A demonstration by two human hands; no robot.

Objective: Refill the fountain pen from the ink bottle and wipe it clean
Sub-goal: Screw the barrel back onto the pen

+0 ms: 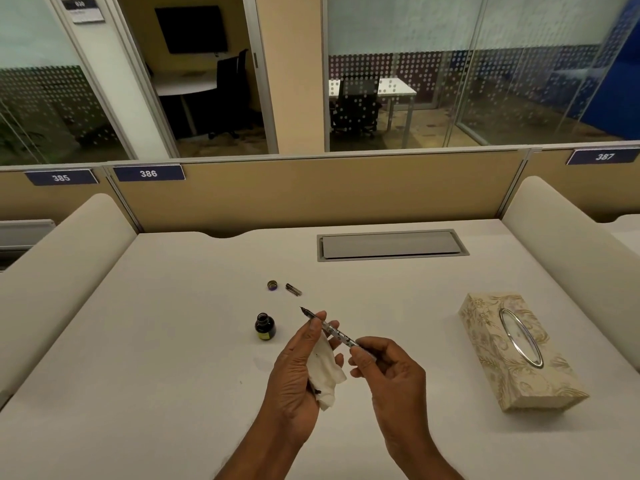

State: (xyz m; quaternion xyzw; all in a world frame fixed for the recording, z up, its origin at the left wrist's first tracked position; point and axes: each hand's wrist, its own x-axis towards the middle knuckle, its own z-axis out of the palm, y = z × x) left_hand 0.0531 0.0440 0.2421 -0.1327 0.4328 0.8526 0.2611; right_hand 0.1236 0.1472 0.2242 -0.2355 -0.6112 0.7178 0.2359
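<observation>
The fountain pen (332, 329) is held above the white desk, its nib pointing up and to the left. My left hand (298, 368) holds the pen near the nib and also grips a crumpled white tissue (325, 372) with dark ink marks. My right hand (384, 372) pinches the pen's rear end. The open ink bottle (265, 327) stands on the desk just left of my left hand. Its cap (272, 285) and the pen's cap (293, 289) lie farther back.
A floral tissue box (491, 344) lies to the right on the white desk (173, 341). A grey cable hatch (391, 244) sits at the back. Padded dividers flank the desk at left (62, 258) and right (561, 237).
</observation>
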